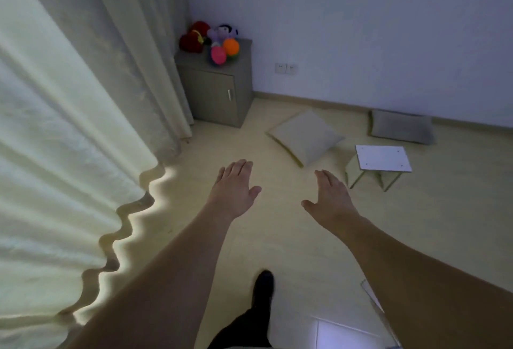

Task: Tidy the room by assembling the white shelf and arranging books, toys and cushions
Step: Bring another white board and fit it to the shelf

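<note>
My left hand [236, 187] and right hand [331, 196] reach out, fingers straight, holding nothing. Mid-right lies one white shelf board [383, 158], drilled at its corners; two grey cushions [305, 136] on the floor.

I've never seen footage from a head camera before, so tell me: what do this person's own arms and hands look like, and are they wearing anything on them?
Both forearms are bare to the frame's edge: no sleeves, gloves, watch or rings show. The left hand and right hand are bare too. The only clothing visible is a dark trouser leg and dark footwear below.
</note>
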Tool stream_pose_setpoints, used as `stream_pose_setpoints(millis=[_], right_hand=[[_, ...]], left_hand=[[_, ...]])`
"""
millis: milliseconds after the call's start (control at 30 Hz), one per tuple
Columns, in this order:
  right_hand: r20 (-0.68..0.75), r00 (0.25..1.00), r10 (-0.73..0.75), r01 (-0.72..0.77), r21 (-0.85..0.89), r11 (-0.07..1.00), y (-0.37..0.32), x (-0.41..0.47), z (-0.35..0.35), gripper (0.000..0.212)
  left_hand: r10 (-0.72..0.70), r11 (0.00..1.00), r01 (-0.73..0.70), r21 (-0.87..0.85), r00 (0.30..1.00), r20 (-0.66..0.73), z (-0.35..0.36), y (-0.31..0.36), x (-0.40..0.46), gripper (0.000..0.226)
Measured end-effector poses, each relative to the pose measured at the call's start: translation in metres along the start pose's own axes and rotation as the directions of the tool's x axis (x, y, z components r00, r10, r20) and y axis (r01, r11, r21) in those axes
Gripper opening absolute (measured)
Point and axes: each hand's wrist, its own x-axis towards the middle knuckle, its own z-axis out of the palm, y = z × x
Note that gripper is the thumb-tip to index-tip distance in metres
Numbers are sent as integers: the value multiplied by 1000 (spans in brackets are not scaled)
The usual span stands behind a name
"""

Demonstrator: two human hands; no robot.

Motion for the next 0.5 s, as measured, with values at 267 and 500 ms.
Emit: stream_pose_setpoints(millis=[267,500], right_hand=[[12,994,106,-106,52,993,50,104,-55,75],[41,976,212,-215,115,970,167,173,-96,74]], left_hand=[[37,998,-31,-61,993,109,-2,44,148,70],[119,992,-109,-59,973,200,19,147,261,70]])
